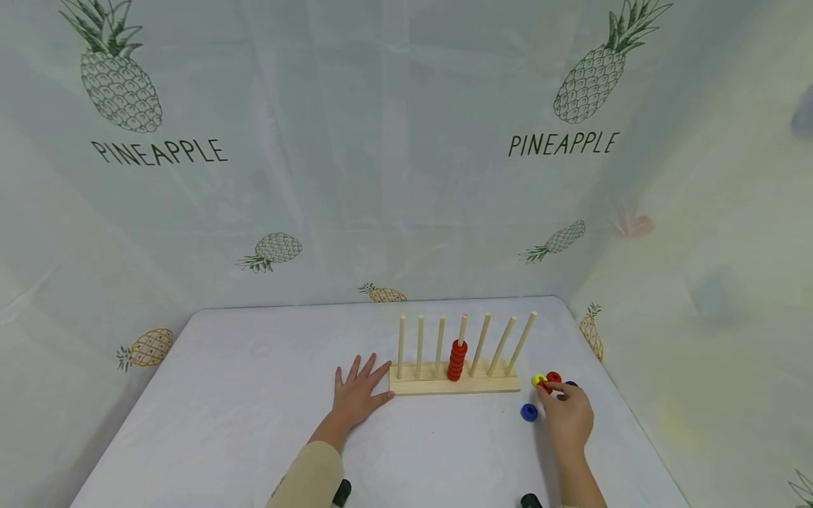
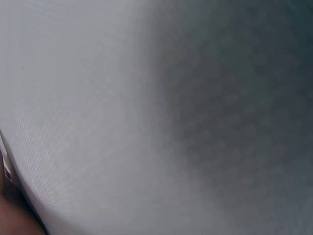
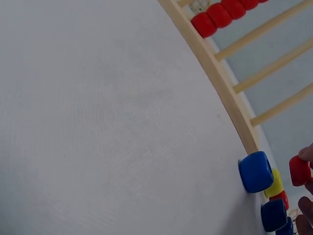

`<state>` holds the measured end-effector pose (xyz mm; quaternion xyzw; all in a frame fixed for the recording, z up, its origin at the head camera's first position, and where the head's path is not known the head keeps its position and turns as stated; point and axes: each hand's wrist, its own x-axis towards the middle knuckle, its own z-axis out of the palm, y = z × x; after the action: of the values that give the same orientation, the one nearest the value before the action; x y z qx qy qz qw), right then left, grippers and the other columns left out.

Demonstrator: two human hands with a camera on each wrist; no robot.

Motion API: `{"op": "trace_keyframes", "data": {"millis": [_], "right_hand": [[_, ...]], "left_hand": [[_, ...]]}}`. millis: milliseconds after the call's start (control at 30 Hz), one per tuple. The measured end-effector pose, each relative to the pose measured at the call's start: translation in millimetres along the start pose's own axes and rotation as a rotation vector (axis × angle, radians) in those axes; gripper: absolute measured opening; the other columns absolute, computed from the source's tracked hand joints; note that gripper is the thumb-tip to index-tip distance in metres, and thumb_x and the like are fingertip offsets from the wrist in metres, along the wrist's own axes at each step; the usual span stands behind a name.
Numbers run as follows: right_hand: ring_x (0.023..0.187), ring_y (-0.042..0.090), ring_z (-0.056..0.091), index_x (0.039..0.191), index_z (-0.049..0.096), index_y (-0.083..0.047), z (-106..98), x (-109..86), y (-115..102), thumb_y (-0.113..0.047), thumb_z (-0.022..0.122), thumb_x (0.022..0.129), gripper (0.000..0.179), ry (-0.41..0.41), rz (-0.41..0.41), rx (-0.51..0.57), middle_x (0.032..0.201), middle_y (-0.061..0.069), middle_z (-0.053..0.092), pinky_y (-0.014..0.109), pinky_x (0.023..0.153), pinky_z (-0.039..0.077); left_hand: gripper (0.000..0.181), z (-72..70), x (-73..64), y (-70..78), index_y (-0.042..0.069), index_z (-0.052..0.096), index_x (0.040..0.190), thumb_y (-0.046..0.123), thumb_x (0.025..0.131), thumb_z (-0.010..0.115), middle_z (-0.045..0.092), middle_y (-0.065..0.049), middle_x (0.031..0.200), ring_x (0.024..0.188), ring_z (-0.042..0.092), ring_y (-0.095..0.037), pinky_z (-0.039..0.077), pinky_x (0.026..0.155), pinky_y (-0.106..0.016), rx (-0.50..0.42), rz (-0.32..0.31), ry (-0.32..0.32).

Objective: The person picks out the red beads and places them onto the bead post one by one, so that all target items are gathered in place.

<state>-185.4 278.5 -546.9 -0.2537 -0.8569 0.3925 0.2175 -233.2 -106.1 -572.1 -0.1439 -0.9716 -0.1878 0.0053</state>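
Note:
A wooden bead rack (image 1: 413, 387) with several upright pegs stands on the table, its middle peg carrying a stack of red beads (image 1: 456, 361). My left hand (image 1: 354, 401) lies with fingers spread at the rack's left end, thumb and a fingertip touching the base. Right of the rack, my right hand (image 1: 570, 418) pinches a red bead (image 3: 297, 171) between thumb and finger, above the loose beads. Around it are a yellow bead (image 1: 538, 379), another red bead (image 1: 555, 377), a blue bead (image 1: 525, 415) nearer the front, and dark blue beads (image 3: 273, 216) partly hidden by the hand.
The white tabletop (image 1: 222, 409) reaches left and forward of the rack. A pineapple-printed cloth (image 1: 394, 176) hangs behind it. Black devices (image 1: 342, 492) show by both wrists. The left wrist view is mostly blurred white surface and dark shadow.

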Motion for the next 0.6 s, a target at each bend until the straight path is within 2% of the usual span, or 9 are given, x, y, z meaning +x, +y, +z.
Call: {"op": "trace_keyframes", "data": {"millis": [333, 600], "right_hand": [[0.09, 0.033, 0.057, 0.098, 0.074, 0.002, 1, -4.8, -10, -0.014, 0.077, 0.082, 0.023, -0.011, -0.038, 0.012, 0.098, 0.019, 0.062, 0.04, 0.068, 0.043], [0.087, 0.031, 0.062, 0.094, 0.075, 0.0, -4, -9.7, -22, -0.014, 0.079, 0.08, 0.02, 0.007, -0.113, 0.048, 0.097, 0.017, 0.064, 0.034, 0.064, 0.044]], "left_hand": [[0.066, 0.8, 0.5, -0.7, 0.025, 0.046, 0.146, 0.054, 0.089, 0.061, 0.031, -0.011, 0.157, 0.144, 0.016, -0.041, 0.003, 0.107, -0.071, -0.006, 0.01, 0.015], [0.066, 0.8, 0.5, -0.1, 0.026, 0.046, 0.147, 0.055, 0.09, 0.061, 0.03, -0.01, 0.157, 0.145, 0.016, -0.04, 0.003, 0.107, -0.07, -0.007, 0.005, 0.008]]}}
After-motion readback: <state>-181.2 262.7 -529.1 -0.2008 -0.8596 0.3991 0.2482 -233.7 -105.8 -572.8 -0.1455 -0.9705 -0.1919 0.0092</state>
